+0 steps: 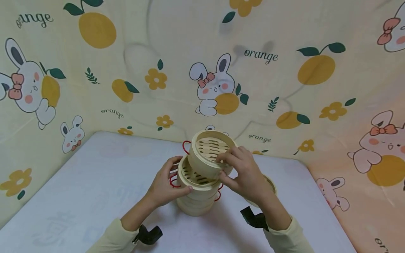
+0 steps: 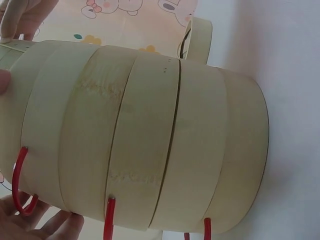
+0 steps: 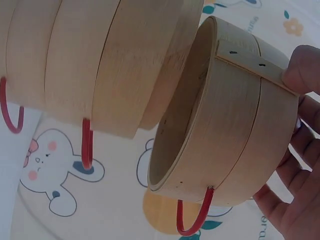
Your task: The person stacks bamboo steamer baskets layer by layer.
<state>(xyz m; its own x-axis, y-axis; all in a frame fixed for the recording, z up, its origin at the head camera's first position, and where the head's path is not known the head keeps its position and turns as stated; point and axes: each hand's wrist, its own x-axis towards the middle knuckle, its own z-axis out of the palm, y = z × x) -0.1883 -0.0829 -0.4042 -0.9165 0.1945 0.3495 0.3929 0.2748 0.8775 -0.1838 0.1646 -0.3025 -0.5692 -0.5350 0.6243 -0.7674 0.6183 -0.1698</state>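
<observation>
My right hand (image 1: pixel 245 172) pinches the near right rim of a round bamboo steamer basket (image 1: pixel 205 165) with a slatted floor and red loop handles. This basket is tilted above a stack of similar steamer baskets (image 1: pixel 197 203), its lower edge overlapping the stack's top. In the right wrist view, a wedge-shaped gap shows between the held basket (image 3: pixel 230 120) and the stack (image 3: pixel 100 65). My left hand (image 1: pixel 166 184) grips the stack's top basket (image 1: pixel 185 175), thumb at the near rim and fingers round the left side. Red handles (image 2: pixel 20 180) stick out along the stack.
Another round bamboo piece (image 1: pixel 272 184) lies on the white table (image 1: pixel 110 189) to the right, partly hidden behind my right forearm. A cloth (image 1: pixel 177 42) printed with rabbits and oranges rises behind the table and at both sides. Black straps (image 1: pixel 150 234) sit at both wrists.
</observation>
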